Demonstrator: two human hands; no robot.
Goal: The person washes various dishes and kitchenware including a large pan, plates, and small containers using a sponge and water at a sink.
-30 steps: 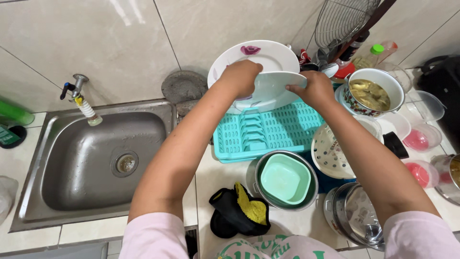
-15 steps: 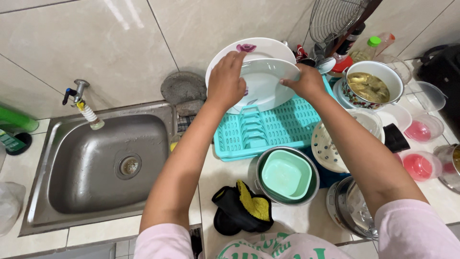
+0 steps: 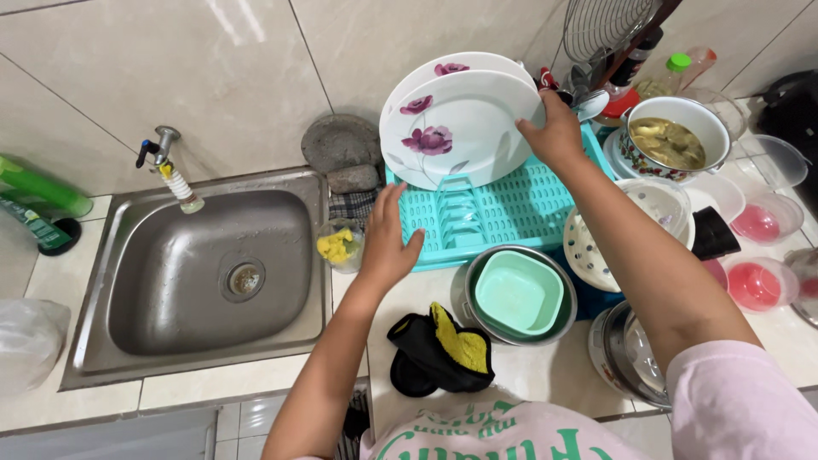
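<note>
While two white floral plates (image 3: 456,128) are stood upright in the turquoise dish rack (image 3: 503,213), the front plate's right rim is held by the right hand (image 3: 554,136), fingers curled. Left hand (image 3: 388,243) is rested on the rack's left edge, fingers spread, holding nothing.

Bright, even light, tile glare, sharp

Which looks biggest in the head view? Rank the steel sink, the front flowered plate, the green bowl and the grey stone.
1. Steel sink, clearly largest.
2. Front flowered plate, which the right hand holds upright in the turquoise rack.
3. Green bowl.
4. Grey stone, though it sits farther from the camera, so its rank against the bowl is unsure.
</note>
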